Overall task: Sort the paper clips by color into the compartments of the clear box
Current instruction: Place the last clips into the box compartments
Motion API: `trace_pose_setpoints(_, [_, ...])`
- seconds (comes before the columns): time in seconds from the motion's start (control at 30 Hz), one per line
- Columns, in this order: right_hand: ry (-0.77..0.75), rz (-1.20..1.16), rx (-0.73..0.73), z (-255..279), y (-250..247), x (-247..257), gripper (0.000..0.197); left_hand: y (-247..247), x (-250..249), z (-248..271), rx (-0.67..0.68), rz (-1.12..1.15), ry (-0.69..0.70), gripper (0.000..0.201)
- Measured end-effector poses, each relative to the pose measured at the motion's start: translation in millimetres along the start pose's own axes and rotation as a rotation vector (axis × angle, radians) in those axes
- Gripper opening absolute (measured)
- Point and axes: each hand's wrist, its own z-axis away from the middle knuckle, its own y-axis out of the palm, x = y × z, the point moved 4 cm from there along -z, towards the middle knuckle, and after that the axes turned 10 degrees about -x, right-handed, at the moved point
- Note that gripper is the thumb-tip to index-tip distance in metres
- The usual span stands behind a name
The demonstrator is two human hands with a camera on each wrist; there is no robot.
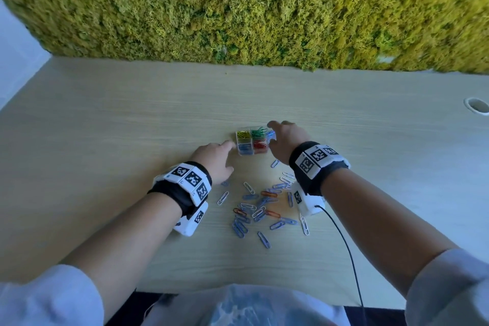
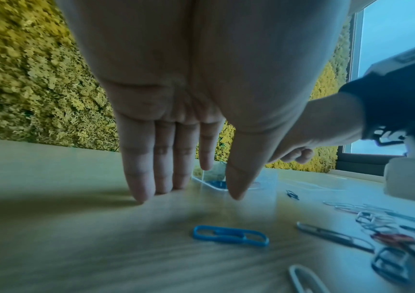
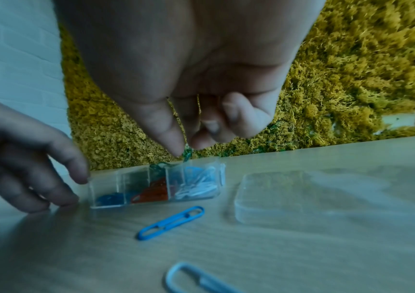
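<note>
The clear box (image 1: 244,150) sits mid-table with yellow, green, blue and red clips in separate compartments; white clips fill an end compartment of the box (image 3: 151,202) in the right wrist view. My left hand (image 1: 229,152) rests its straight fingers on the table against the box's left side, holding nothing. My right hand (image 1: 274,131) hovers over the box's right end. Its thumb and forefinger (image 3: 186,150) pinch a green paper clip (image 3: 186,155) just above the green compartment. Loose paper clips (image 1: 260,209), mostly blue and white with a few red, lie between my wrists.
A clear lid (image 3: 276,196) lies flat just right of the box. A blue clip (image 3: 171,222) lies in front of the box. A moss wall (image 1: 238,8) backs the table. A cable hole (image 1: 476,105) is far right. A black cable (image 1: 346,246) trails from my right wrist.
</note>
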Motion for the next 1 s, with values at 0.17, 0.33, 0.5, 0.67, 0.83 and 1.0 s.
trace_pose_setpoints(0.17, [0.002,0.029,0.045,0,3,3,0.044,1,1,2,0.029,-0.013,0.010,0.054])
trace_pose_setpoints(0.33, [-0.017,0.060,0.052,2,4,5,0.046,2,-3,3,0.036,-0.060,0.042,0.059])
trace_pose_setpoints(0.5, [-0.108,0.035,0.077,4,4,12,0.054,4,-4,3,0.039,-0.073,0.044,0.061])
trace_pose_setpoints(0.67, [-0.097,0.003,0.093,3,3,14,0.054,4,-1,4,0.051,-0.056,0.025,0.059])
trace_pose_setpoints(0.83, [-0.112,0.032,0.134,8,2,14,0.057,5,3,5,0.078,-0.042,0.014,0.030])
trace_pose_setpoints(1.0, [-0.128,0.021,0.163,12,4,19,0.058,7,2,7,0.084,-0.034,0.049,0.017])
